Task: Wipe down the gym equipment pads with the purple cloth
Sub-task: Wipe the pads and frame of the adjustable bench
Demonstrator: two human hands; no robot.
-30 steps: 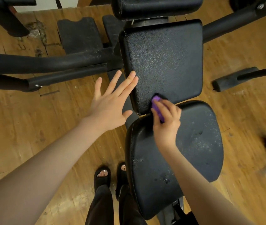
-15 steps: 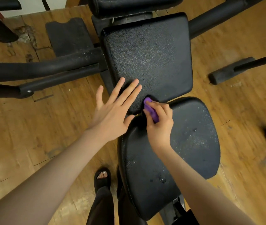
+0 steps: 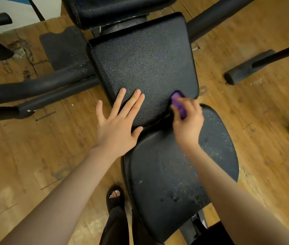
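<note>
Your right hand (image 3: 187, 124) grips the purple cloth (image 3: 179, 105) against the back pad's (image 3: 143, 59) near right corner, while your left hand (image 3: 117, 122) rests flat, fingers spread, on its near left edge.

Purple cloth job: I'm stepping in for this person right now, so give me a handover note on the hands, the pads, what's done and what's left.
Left hand: open, fingers flat on the near left part of the back pad.
Right hand: grips the purple cloth, bunched up at the back pad's near right corner, by the gap to the seat pad.
Done: cannot tell how much of the back pad is wiped.
Left: the seat pad shows pale specks and dark spots, so it likely needs wiping; the upper pad too, perhaps.
</note>
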